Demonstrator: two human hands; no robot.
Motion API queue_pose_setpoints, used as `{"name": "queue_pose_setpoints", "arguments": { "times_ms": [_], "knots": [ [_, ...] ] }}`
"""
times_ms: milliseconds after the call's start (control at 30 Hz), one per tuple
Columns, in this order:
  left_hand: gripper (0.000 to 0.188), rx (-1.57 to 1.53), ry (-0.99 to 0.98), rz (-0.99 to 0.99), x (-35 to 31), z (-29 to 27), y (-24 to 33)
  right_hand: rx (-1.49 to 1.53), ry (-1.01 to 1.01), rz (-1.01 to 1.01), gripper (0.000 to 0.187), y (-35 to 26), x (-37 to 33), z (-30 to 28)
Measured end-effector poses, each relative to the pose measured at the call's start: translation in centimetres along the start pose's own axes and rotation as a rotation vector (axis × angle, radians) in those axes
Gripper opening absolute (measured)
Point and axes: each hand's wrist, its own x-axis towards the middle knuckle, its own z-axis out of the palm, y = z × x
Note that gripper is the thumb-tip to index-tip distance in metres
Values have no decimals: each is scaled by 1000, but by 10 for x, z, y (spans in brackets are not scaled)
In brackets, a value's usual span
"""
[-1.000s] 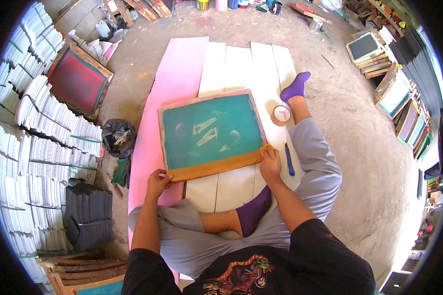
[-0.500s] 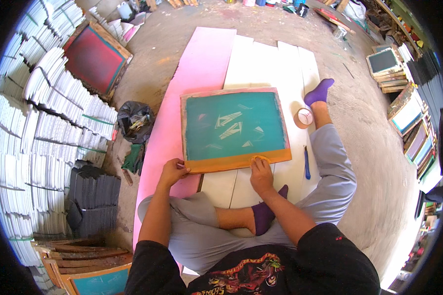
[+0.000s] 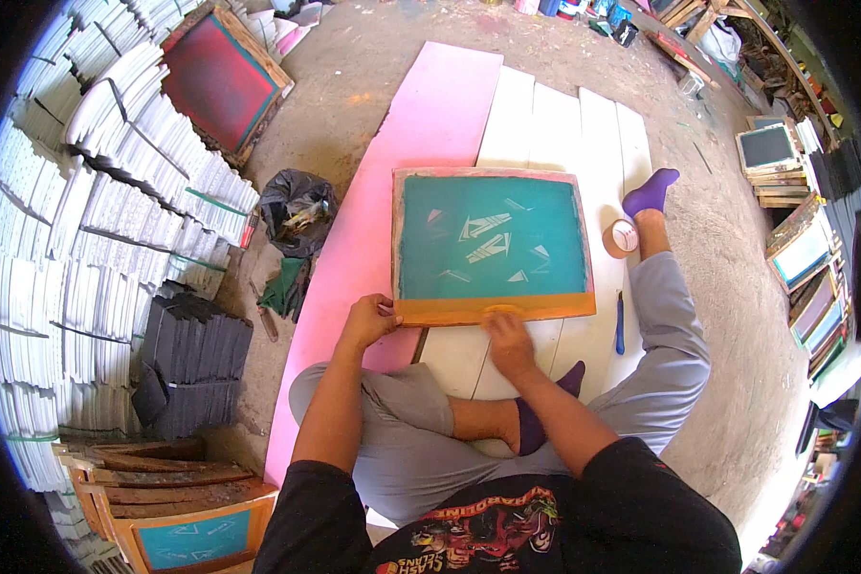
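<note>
A screen-printing frame [image 3: 493, 239] with a teal mesh and pale angular shapes lies flat in front of me. Brown tape [image 3: 545, 305] runs along its near edge, with a small raised ripple around the middle. My left hand [image 3: 368, 320] is closed at the near left corner, its fingertips pinching the frame's edge. Against the near edge, around its middle, my right hand [image 3: 510, 340] touches the tape; motion smears its fingers. To the right are a roll of brown tape [image 3: 621, 238] and a blue cutter knife [image 3: 620, 323].
White boards [image 3: 545, 124] and a pink board [image 3: 430, 105] lie under the frame and me. Stacked white sheets [image 3: 134, 124] line the left side, near a black plastic bag [image 3: 297, 206]. More frames [image 3: 775, 145] lean on the right. My outstretched foot [image 3: 651, 191] is beside the tape roll.
My right hand has slid left along the taped edge toward its middle. My left hand stays at the corner. The whole view has shifted, so the scene sits farther right.
</note>
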Motion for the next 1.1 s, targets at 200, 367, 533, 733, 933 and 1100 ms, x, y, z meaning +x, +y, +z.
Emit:
{"name": "queue_pose_setpoints", "arguments": {
  "times_ms": [200, 367, 533, 733, 933, 1100],
  "knots": [
    [34, 57, -22, -8, -2, -3, 14, -43, 53, 18, 38, 0, -4, 6],
    [34, -108, -68, -14, 5, -4, -4, 79, 46, -85, 30, -75, 37, 30],
    [26, -259, -96, -85, 8, -1, -9, 196, -17, -65, 24, -128, 68, 64],
    [36, -385, 35, -173, 13, 3, -21, 197, -78, -120, 26, -138, 81, 66],
    [42, -39, 58, -33, -1, 10, -7, 186, -57, -82, 29, -101, 69, 43],
    [38, 119, 124, -15, -7, 14, 3, 84, 37, -46, 31, -29, 33, 15]
  ]
}}
